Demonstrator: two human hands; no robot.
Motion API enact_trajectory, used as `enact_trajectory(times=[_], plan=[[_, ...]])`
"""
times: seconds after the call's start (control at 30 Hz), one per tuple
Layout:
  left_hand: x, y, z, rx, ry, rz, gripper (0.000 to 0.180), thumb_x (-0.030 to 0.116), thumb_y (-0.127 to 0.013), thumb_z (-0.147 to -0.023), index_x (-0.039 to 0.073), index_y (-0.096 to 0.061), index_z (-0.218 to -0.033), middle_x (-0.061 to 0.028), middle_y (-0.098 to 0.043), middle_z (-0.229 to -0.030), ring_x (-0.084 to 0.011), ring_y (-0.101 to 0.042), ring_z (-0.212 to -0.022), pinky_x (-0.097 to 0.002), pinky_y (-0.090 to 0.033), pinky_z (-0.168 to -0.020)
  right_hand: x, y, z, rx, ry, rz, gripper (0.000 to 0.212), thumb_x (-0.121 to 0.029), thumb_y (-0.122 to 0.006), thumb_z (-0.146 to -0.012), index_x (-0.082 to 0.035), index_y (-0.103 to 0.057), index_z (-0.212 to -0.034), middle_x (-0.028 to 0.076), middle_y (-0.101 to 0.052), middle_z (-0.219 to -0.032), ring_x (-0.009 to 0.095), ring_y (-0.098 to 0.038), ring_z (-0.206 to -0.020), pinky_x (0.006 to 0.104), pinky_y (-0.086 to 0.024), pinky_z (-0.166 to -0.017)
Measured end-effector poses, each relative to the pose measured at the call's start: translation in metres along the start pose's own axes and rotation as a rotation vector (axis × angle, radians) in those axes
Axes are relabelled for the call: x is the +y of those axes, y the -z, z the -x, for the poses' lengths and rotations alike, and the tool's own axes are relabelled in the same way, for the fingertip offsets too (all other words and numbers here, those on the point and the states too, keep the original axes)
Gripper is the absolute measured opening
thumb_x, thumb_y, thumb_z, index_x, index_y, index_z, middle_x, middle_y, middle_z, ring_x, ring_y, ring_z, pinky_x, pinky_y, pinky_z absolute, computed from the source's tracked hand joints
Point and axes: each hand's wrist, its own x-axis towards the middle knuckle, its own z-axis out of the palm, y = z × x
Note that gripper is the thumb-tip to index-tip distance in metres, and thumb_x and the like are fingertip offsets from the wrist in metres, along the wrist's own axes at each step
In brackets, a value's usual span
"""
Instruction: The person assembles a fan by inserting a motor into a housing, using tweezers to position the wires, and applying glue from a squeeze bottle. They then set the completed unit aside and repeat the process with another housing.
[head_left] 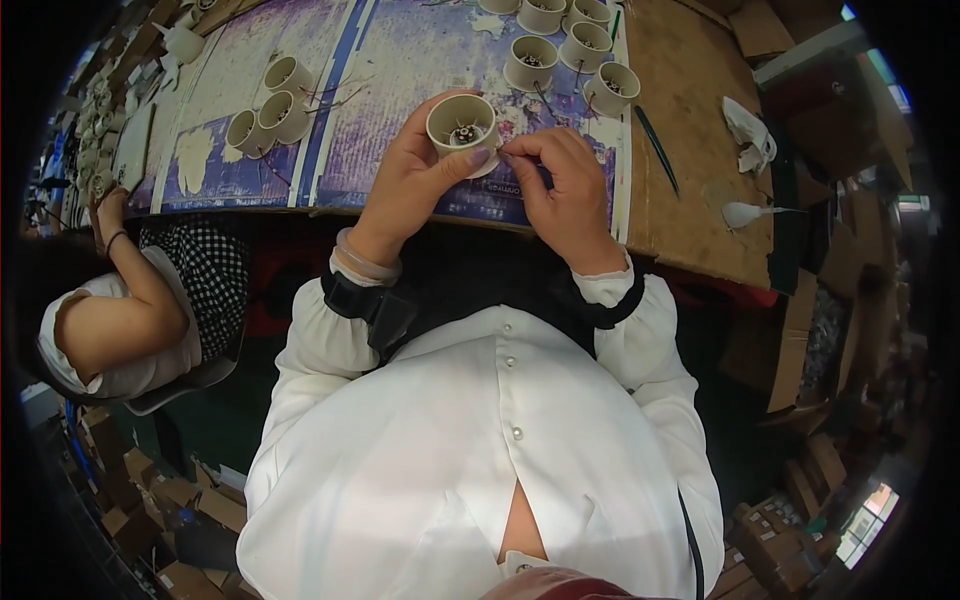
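Observation:
My left hand [405,172] is wrapped round a cream cup-shaped housing [462,106] and holds it above the near part of the table. Its open top faces up and shows small metallic and dark parts inside, too small to name. The left thumb lies across the near side of the wall. My right hand [568,190] is closed in a pinch at the right side of this housing, close to its lower edge. What the pinched fingertips hold, if anything, is too small to make out.
Similar cream housings with thin wires stand at the left [283,116] and far right [531,64] of the worn purple covering [400,60]. On brown cardboard [690,130] lie a dark green stick [656,150], crumpled white material [748,135] and a white nozzle bottle [745,214]. Another person [140,310] sits at left.

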Motion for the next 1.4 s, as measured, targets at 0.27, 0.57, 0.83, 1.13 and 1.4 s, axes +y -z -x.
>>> enact_trajectory(times=[0.27,0.57,0.83,1.13,1.4], plan=[[-0.008,0.000,-0.003,0.101,0.125,0.211,0.052,0.011,-0.067,-0.089,0.004,-0.042,-0.135,-0.0067,-0.056,-0.120,-0.0150,-0.054,-0.110,-0.0300,-0.045,-0.095,0.005,-0.005,0.001,-0.039,-0.021,-0.005,0.010,0.000,-0.068,-0.080,-0.004,-0.065,-0.089,0.010,-0.063,-0.083,0.029,-0.060,-0.077,0.0353,-0.047,-0.068],[-0.022,-0.001,-0.003,0.195,0.063,-0.030,0.056,0.005,-0.067,-0.085,0.005,-0.040,-0.134,-0.0048,-0.055,-0.114,-0.0124,-0.055,-0.102,-0.0262,-0.049,-0.085,0.000,0.000,0.000,-0.133,0.041,0.143,0.013,0.001,-0.069,-0.077,-0.003,-0.065,-0.088,0.011,-0.062,-0.081,0.031,-0.059,-0.076,0.0372,-0.046,-0.066],[-0.007,0.003,-0.004,0.192,0.156,-0.144,0.058,0.004,-0.070,-0.080,0.006,-0.042,-0.131,-0.0023,-0.057,-0.104,-0.0078,-0.057,-0.086,-0.0218,-0.050,-0.067,0.003,-0.006,0.004,-0.139,0.003,0.056,0.012,0.000,-0.069,-0.077,-0.004,-0.064,-0.087,0.011,-0.062,-0.081,0.031,-0.059,-0.076,0.0376,-0.046,-0.064],[-0.011,-0.010,-0.001,0.270,-0.017,-0.277,0.060,0.001,-0.072,-0.077,0.005,-0.043,-0.129,-0.0027,-0.059,-0.102,-0.0089,-0.057,-0.091,-0.0229,-0.050,-0.076,0.001,-0.003,0.008,-0.118,-0.056,-0.002,0.011,-0.001,-0.068,-0.078,-0.003,-0.064,-0.087,0.011,-0.062,-0.082,0.031,-0.059,-0.077,0.0376,-0.046,-0.065],[-0.012,-0.010,-0.004,0.195,0.008,-0.285,0.062,0.003,-0.074,-0.076,0.003,-0.044,-0.130,-0.0034,-0.059,-0.108,-0.0099,-0.057,-0.096,-0.0248,-0.048,-0.084,0.005,-0.001,0.011,-0.128,-0.114,0.008,0.010,-0.001,-0.068,-0.078,-0.003,-0.064,-0.087,0.011,-0.063,-0.083,0.031,-0.060,-0.077,0.0376,-0.047,-0.066]])
